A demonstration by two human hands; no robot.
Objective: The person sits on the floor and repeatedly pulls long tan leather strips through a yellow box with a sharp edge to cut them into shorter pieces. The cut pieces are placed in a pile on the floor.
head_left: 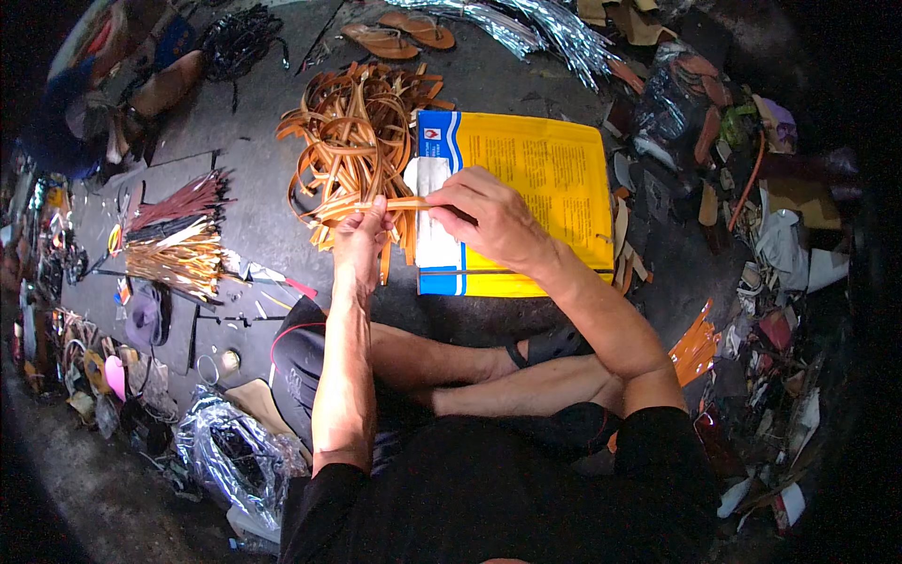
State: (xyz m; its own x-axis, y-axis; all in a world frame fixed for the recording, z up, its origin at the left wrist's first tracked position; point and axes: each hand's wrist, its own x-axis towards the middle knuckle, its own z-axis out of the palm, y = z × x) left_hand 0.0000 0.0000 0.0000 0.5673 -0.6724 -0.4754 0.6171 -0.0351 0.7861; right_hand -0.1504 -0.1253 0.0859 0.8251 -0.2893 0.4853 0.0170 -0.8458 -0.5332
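Observation:
A tan leather-like strap is stretched between my two hands, above the edge of a tangled pile of similar brown straps. My left hand pinches the strap between thumb and fingers near the front of the pile. With closed fingertips, my right hand grips its other end, over a white patch on a flat yellow and blue sheet or sack. Part of the strap's left end blends into the pile, so where it ends I cannot tell.
Bundles of maroon and gold strips lie at left. Brown sandals and silver strips are at the far side. A crumpled clear plastic bag sits near left, scraps line the right, and another person's arm shows far left.

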